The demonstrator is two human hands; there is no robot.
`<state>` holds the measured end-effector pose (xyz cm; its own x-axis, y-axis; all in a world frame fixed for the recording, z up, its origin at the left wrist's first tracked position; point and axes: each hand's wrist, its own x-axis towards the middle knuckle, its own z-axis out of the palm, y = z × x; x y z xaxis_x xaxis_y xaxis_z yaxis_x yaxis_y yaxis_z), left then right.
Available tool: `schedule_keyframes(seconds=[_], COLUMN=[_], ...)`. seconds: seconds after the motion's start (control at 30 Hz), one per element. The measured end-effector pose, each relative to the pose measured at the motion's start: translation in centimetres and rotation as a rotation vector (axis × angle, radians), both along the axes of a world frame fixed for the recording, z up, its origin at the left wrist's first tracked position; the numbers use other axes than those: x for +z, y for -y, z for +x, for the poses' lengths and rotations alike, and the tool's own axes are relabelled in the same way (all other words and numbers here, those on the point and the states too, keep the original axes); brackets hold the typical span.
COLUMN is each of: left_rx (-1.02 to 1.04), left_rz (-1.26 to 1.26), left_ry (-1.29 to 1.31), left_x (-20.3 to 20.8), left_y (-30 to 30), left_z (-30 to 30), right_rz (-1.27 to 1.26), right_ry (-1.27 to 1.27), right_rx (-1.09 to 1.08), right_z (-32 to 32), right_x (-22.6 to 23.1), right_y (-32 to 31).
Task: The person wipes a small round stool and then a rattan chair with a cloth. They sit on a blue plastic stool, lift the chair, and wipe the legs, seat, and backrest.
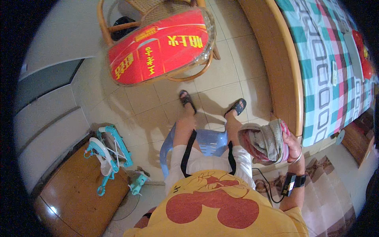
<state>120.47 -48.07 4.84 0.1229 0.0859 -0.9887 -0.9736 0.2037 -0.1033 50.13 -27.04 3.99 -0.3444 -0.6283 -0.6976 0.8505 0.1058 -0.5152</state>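
Observation:
A bundled grey and pink towel is gripped in my right hand, beside my right knee and close to the wooden bed frame. My fingers wrap round its right side, so part of the grip is hidden by the cloth. A black device with a cable is strapped to my right forearm. Only a bit of my left arm shows at the lower edge, beside the yellow shirt; my left hand is out of sight.
I sit on a blue plastic seat. Ahead stands a rattan table topped with a red printed panel. On the right is a bed with a checked sheet. A turquoise baby walker is at the left, near a brown wooden surface.

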Motion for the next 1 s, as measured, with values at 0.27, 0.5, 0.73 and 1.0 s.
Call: schedule_keyframes(seconds=[0.27, 0.5, 0.73, 1.0], left_rx=[-0.17, -0.113, 0.108, 0.229], left_rz=[-0.219, -0.46, -0.512, -0.577], left_ry=[0.053, 0.12, 0.09, -0.019], left_x=[-14.3, -28.0, -36.7, -46.2], left_y=[10.5, 14.1, 11.2, 9.5], left_z=[3.7, 4.8, 3.8, 2.5], right_rz=[-0.149, -0.485, -0.626, -0.673], right_ry=[0.071, 0.144, 0.251, 0.062], right_rx=[-0.124, -0.238, -0.22, -0.111], right_z=[1.6, 2.4, 2.5, 2.6], right_x=[-14.0, -27.0, -36.0, -36.3], right_y=[7.4, 16.9, 18.4, 17.7])
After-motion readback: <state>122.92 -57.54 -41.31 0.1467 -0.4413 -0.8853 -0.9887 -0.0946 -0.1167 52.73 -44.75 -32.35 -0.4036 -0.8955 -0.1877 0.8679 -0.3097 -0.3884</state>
